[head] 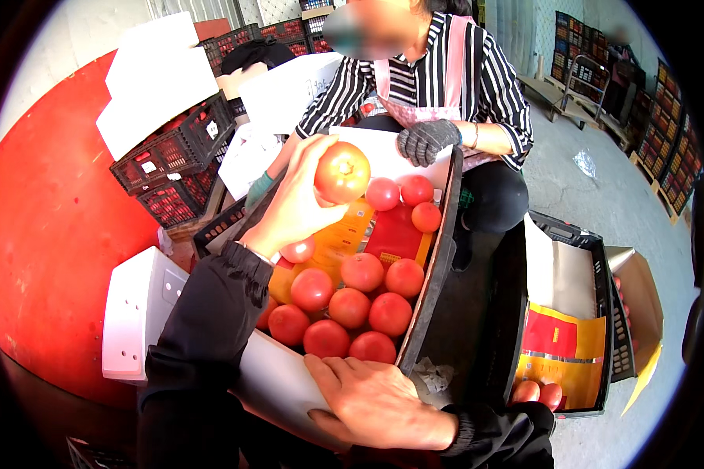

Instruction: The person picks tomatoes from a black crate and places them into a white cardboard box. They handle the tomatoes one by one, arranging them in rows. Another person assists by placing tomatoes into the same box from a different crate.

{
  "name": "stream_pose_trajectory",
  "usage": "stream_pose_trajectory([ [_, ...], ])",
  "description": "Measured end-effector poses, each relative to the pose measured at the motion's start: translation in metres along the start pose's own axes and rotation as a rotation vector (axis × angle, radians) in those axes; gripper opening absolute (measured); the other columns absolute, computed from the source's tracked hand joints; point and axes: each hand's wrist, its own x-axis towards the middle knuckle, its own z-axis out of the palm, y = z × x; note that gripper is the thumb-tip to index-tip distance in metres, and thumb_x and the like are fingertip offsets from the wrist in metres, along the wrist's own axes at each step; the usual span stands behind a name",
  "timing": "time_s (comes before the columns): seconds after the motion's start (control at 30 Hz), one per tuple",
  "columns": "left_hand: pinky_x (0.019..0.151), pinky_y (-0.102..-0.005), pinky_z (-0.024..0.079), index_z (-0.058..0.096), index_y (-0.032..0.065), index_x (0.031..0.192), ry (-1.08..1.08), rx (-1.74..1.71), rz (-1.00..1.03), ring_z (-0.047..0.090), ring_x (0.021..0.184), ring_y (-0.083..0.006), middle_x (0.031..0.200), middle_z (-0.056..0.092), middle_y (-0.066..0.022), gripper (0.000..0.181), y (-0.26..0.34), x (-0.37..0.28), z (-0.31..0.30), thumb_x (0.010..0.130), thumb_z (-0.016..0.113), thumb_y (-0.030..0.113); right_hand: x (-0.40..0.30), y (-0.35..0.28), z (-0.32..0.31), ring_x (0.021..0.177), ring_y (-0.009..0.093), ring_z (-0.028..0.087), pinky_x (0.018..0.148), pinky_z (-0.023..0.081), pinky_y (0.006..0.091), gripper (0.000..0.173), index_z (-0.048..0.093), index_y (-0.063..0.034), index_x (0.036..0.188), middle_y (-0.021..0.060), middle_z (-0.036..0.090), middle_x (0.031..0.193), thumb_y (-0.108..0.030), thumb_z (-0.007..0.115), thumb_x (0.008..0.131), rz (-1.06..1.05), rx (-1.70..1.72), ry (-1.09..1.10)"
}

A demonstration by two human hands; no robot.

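Observation:
My left hand [296, 196] grips a large tomato [342, 174] and lifts it above the left side of a black plastic crate [440, 258]. My right hand [375, 396] rests on the white liner [293, 375] folded over the near side, its fingertips beside the nearest tomatoes. Several red tomatoes [349, 308] lie together in the near half of the crate. A few more [382, 194] sit at its far right, and one [298, 250] lies below my left wrist. Yellow and red printed sheets [396, 234] show between them.
A co-worker in a striped shirt [413, 88] squats across the crate, a gloved hand [427, 142] on its far liner. At right stands another crate [603, 340] with two tomatoes [538, 394]. Stacked tomato crates [176, 146] and a white foam box [132, 316] stand at left.

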Motion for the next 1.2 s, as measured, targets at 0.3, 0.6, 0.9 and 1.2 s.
stream_pose_trajectory([
  [0.3, 0.091, -0.0352, 0.049, 0.041, 0.0058, 0.133, 0.232, -0.946, -0.496, 0.056, 0.111, -0.0208, 0.122, 0.054, -0.0088, 0.057, -0.039, 0.002, -0.030, 0.082, 0.065, 0.005, 0.002, -0.004, -0.010, 0.083, 0.029, 0.062, 0.070, 0.052, 0.0353, 0.060, 0.047, 0.0087, 0.121, 0.0159, 0.061, 0.100, -0.030, 0.066, 0.079, -0.005, -0.033, 0.029],
  [0.6, 0.086, -0.0467, 0.055, 0.049, 0.0105, 0.121, 0.931, -1.197, -0.972, 0.051, 0.112, -0.0307, 0.124, 0.046, -0.0127, 0.056, -0.137, -0.026, -0.063, 0.077, 0.074, 0.036, -0.001, -0.001, -0.005, 0.083, 0.028, 0.063, 0.069, 0.052, 0.0342, 0.062, 0.049, 0.0074, 0.121, 0.0159, 0.061, 0.103, -0.029, 0.070, 0.076, 0.036, -0.022, 0.000],
  [0.9, 0.086, -0.0490, 0.052, 0.049, 0.0153, 0.118, 0.940, -0.994, -1.361, 0.050, 0.110, -0.0294, 0.122, 0.046, -0.0106, 0.057, -0.177, -0.059, -0.056, 0.071, 0.075, 0.036, 0.000, 0.001, -0.004, 0.074, 0.026, 0.061, 0.065, 0.051, 0.0342, 0.059, 0.048, 0.0095, 0.118, 0.0139, 0.058, 0.086, -0.024, 0.068, 0.074, -0.018, -0.013, 0.078],
  [1.2, 0.058, -0.0368, 0.051, 0.062, 0.0077, 0.094, 0.369, -0.613, -1.460, 0.061, 0.059, -0.0249, 0.080, 0.064, -0.0113, 0.038, -0.239, -0.085, -0.049, 0.068, 0.073, 0.032, 0.000, -0.001, -0.006, 0.075, 0.026, 0.061, 0.065, 0.051, 0.0332, 0.059, 0.049, 0.0092, 0.118, 0.0140, 0.059, 0.091, -0.025, 0.069, 0.074, -0.011, -0.021, 0.050],
])
